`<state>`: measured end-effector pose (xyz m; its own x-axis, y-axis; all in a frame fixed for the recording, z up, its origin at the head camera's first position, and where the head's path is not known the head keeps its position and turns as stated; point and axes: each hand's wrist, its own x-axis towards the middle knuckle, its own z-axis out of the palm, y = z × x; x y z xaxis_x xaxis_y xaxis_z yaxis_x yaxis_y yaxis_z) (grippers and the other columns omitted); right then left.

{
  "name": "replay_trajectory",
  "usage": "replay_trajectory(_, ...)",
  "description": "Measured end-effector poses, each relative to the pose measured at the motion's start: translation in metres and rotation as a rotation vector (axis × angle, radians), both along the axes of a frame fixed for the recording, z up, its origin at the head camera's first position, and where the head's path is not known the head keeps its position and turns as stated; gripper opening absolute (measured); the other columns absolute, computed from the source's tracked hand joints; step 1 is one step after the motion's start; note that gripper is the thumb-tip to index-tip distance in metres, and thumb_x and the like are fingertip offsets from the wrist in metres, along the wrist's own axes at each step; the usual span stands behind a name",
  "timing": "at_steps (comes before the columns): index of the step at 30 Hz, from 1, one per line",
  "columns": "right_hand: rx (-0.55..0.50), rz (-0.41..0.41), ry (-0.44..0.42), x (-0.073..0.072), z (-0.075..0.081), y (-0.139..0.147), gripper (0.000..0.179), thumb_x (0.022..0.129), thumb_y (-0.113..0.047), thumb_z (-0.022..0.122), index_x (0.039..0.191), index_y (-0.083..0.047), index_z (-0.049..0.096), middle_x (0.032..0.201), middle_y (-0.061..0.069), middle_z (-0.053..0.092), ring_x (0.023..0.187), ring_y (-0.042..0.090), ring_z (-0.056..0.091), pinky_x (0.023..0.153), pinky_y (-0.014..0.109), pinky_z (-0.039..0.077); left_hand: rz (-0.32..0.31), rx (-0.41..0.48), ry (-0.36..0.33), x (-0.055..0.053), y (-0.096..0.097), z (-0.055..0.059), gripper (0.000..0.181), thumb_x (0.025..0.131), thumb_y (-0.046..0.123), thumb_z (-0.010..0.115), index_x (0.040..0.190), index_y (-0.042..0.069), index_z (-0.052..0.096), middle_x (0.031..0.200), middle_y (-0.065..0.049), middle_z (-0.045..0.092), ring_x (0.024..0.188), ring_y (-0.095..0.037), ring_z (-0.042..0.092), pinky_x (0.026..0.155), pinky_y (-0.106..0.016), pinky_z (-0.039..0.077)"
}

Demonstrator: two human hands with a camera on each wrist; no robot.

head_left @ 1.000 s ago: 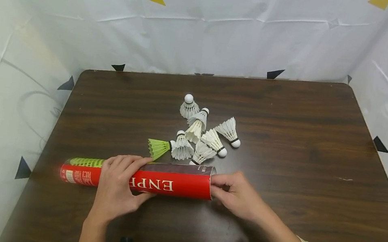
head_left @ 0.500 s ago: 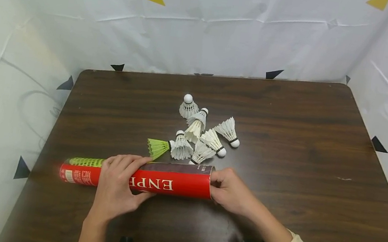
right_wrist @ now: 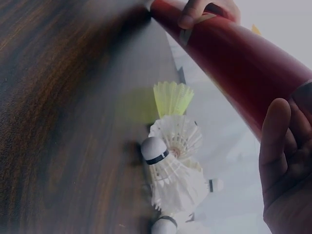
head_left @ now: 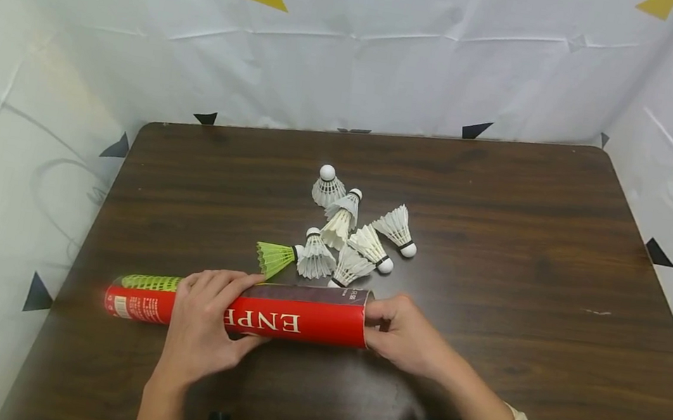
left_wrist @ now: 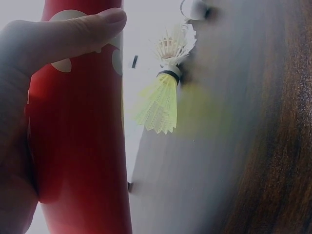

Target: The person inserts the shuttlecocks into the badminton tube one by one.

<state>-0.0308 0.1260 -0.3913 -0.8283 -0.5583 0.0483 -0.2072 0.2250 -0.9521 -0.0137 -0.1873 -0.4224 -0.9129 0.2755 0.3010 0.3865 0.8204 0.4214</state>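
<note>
My left hand grips a red shuttlecock tube round its middle, fingers over the top and thumb on the near side. The tube lies sideways, its open mouth to the right. At that mouth is my right hand, index finger and thumb reaching inside. Its fingertips are hidden in the tube, so whether they pinch something does not show. Green netting shows through the tube's left part. Just behind the tube lie a yellow-green shuttlecock and several white shuttlecocks, loosely heaped; the yellow-green one also appears in the left wrist view.
A dark wood-grain table carries everything. White sheeting with yellow and black triangles hangs behind and at both sides. The farthest white shuttlecock stands cork up, and another shuttlecock lies at the heap's right edge.
My right hand has shifted slightly left, its fingers a little farther into the tube's mouth. The left hand, the tube and the shuttlecocks stay where they were.
</note>
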Motion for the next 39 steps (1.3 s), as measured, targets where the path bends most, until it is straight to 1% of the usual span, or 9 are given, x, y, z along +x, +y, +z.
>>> replay_trajectory(6,-0.029,0.037,0.114,0.001,-0.001,0.007,0.023,0.080,0.011,0.065,0.083,-0.010,0.073,0.063,-0.010,0.061,0.053,0.001,0.049,0.047,0.021,0.044,-0.002,-0.002,-0.005,0.000,-0.001,0.000,0.085,0.054,0.043,0.093,0.130,0.025,0.060,0.119,0.002,0.063,0.111,-0.019,0.054,0.099,-0.056,0.033)
replay_trajectory(11,-0.006,0.046,0.094,0.000,0.006,0.016,0.017,0.083,0.004,0.072,0.095,-0.007,0.077,0.083,-0.007,0.072,0.064,0.006,0.058,0.056,0.025,0.050,-0.002,-0.001,-0.004,0.001,-0.001,0.001,0.084,0.055,0.043,0.093,0.130,0.025,0.060,0.119,0.002,0.063,0.111,-0.019,0.053,0.099,-0.055,0.033)
replay_trajectory(17,-0.054,0.080,0.112,-0.010,0.019,0.035,0.018,0.084,-0.005,0.077,0.101,-0.004,0.077,0.089,-0.001,0.075,0.060,0.009,0.060,0.048,0.025,0.047,-0.002,-0.001,-0.004,0.001,-0.001,0.001,0.085,0.053,0.042,0.094,0.130,0.025,0.060,0.119,0.002,0.063,0.110,-0.018,0.054,0.098,-0.055,0.033)
replay_trajectory(21,-0.044,-0.016,0.051,-0.022,0.025,0.049,0.018,0.086,-0.005,0.075,0.105,-0.004,0.075,0.093,0.001,0.075,0.078,0.016,0.071,0.062,0.028,0.056,0.000,-0.005,-0.005,0.002,0.000,0.001,0.085,0.052,0.041,0.094,0.129,0.026,0.060,0.118,0.002,0.063,0.109,-0.018,0.054,0.098,-0.055,0.034)
replay_trajectory(25,0.164,-0.192,0.087,-0.040,0.026,0.060,0.019,0.089,-0.013,0.074,0.107,-0.011,0.076,0.097,-0.002,0.074,0.077,0.013,0.071,0.064,0.029,0.056,0.000,-0.008,-0.006,0.002,0.000,0.002,0.085,0.052,0.042,0.094,0.129,0.025,0.060,0.118,0.002,0.063,0.109,-0.018,0.054,0.098,-0.055,0.034)
replay_trajectory(28,0.360,-0.252,0.227,-0.056,0.021,0.064,0.024,0.090,-0.012,0.072,0.113,-0.014,0.074,0.104,0.000,0.073,0.066,0.014,0.066,0.060,0.031,0.052,0.000,-0.012,-0.006,0.002,-0.001,0.001,0.085,0.053,0.042,0.094,0.129,0.025,0.060,0.118,0.002,0.063,0.109,-0.019,0.054,0.098,-0.056,0.033)
replay_trajectory(31,0.538,-0.254,0.360,-0.072,0.014,0.065,0.033,0.091,-0.010,0.069,0.124,-0.014,0.069,0.116,0.004,0.070,0.079,0.020,0.068,0.071,0.041,0.053,0.001,-0.018,-0.005,0.002,-0.001,0.001,0.085,0.053,0.042,0.093,0.130,0.025,0.060,0.118,0.002,0.063,0.110,-0.018,0.053,0.098,-0.055,0.033)
replay_trajectory(34,0.677,-0.227,0.463,-0.086,0.003,0.062,0.042,0.092,-0.009,0.065,0.134,-0.014,0.061,0.130,0.006,0.063,0.107,0.026,0.064,0.080,0.049,0.052,-0.001,-0.017,-0.006,0.002,-0.002,0.000,0.085,0.053,0.042,0.093,0.130,0.026,0.060,0.118,0.003,0.063,0.110,-0.018,0.053,0.098,-0.055,0.033)
replay_trajectory(39,0.796,-0.154,0.550,-0.106,-0.010,0.053,0.052,0.095,-0.005,0.057,0.146,-0.013,0.048,0.147,0.006,0.047,0.132,0.025,0.047,0.060,0.042,0.052,-0.006,-0.018,-0.002,0.001,-0.001,0.000,0.085,0.053,0.043,0.093,0.129,0.025,0.061,0.118,0.003,0.063,0.110,-0.019,0.054,0.098,-0.055,0.033)
